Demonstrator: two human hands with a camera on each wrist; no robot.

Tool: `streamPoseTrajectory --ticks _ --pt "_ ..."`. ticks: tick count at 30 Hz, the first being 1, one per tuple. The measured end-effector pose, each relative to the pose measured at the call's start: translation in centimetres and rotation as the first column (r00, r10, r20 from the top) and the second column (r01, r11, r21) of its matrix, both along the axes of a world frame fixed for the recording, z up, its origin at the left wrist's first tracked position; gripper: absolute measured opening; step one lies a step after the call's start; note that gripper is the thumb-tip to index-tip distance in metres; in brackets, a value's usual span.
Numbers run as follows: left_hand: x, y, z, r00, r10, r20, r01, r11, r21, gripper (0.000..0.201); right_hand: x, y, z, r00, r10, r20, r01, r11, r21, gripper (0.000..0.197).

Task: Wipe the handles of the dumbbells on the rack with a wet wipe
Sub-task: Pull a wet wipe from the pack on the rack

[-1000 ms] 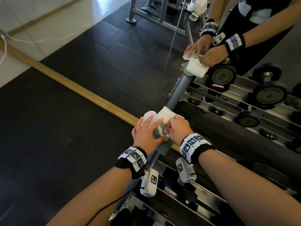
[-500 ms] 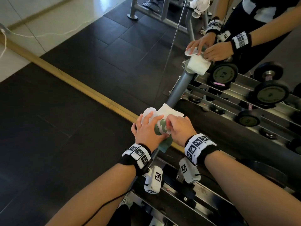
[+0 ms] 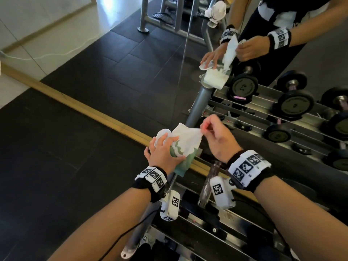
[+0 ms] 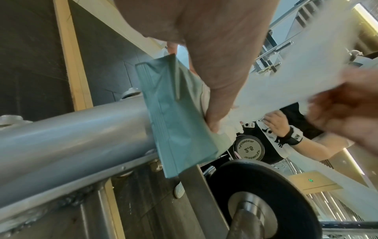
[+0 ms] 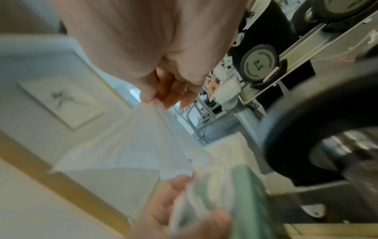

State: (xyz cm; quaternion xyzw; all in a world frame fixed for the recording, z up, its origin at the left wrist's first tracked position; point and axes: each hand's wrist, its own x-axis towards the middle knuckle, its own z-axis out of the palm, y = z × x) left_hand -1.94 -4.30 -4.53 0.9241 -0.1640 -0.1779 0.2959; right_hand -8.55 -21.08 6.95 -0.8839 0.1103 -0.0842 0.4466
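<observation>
step in hand, by judgement: drawing a wet wipe (image 3: 188, 137) out of the green wipe pack (image 3: 180, 157); no dumbbell handle wiped yet. right hand (image 3: 216, 137) raised above the pack, thumb and forefinger pinched on the top corner of the sheet, other fingers loosely curled. left hand (image 3: 163, 151) flat on the pack, fingers nearly straight, pressing it down onto the grey rack tube (image 4: 71, 134); round white flap (image 3: 162, 133) of the pack folded back under the fingertips. sheet stretched taut between pinch and pack mouth, lower edge not yet free as far as visible.

next move, by judgement: pull up and away until the sheet clears, pack held down so it stays on the tube, then carry the wipe right and down to the nearest dumbbell (image 4: 263, 200) and wrap it round the steel handle (image 3: 209, 183).

edges and room: pack perched on a round tube end, part overhanging, so prone to slip. mirror close behind the rack; wooden strip (image 3: 90, 110) at its base. open air above both hands; rack rails (image 3: 216, 228) and black plates just beside and below the right wrist.
</observation>
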Motion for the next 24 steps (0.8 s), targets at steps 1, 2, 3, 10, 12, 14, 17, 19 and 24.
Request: streamPoseTrajectory --ticks 1,2,3,10,12,14,17,19,24 --pt "0.1 0.0 0.4 1.0 -0.013 -0.018 0.013 1.0 0.009 0.072 -0.3 -0.5 1.0 0.998 -0.023 0.06 0.021 1.0 0.021 0.014" --pt "0.3 0.0 0.9 0.999 -0.029 -0.041 0.03 0.999 0.017 0.073 -0.6 -1.1 1.8 0.995 -0.036 0.089 0.033 0.999 0.039 0.014" --pt "0.4 0.0 1.4 0.997 -0.048 -0.062 0.05 0.998 0.034 0.074 -1.2 -1.5 2.4 0.996 -0.042 0.083 0.038 0.998 0.058 0.015" --pt "-1.0 -0.8 8.4 0.984 -0.175 -0.035 0.154 0.933 -0.326 0.046 -7.0 -3.1 3.3 0.984 -0.178 -0.009 0.178 0.98 0.087 0.019" --pt "-2.7 -1.6 10.8 0.967 -0.202 -0.153 0.114 0.887 -0.447 0.028 -8.7 -3.4 3.4 0.968 -0.249 0.007 0.247 0.963 0.106 0.02" --pt "-4.4 -2.7 12.5 0.926 -0.262 -0.273 0.097 0.861 -0.5 0.026 -10.3 -3.4 3.5 0.954 -0.3 0.016 0.295 0.946 0.133 0.021" --pt "-6.7 -4.4 13.6 0.825 -0.286 -0.487 -0.023 0.845 -0.535 0.033 -12.9 -3.1 3.1 0.935 -0.351 0.052 0.339 0.928 0.155 0.025" --pt "-8.1 -5.4 13.7 0.791 -0.298 -0.534 -0.046 0.842 -0.537 0.035 -14.4 -3.0 2.8 0.924 -0.374 0.077 0.356 0.918 0.176 0.027" --pt "-10.8 -7.4 13.3 0.813 -0.315 -0.49 0.012 0.85 -0.526 0.021 -17.6 -3.3 2.0 0.916 -0.397 0.059 0.379 0.905 0.193 0.027"
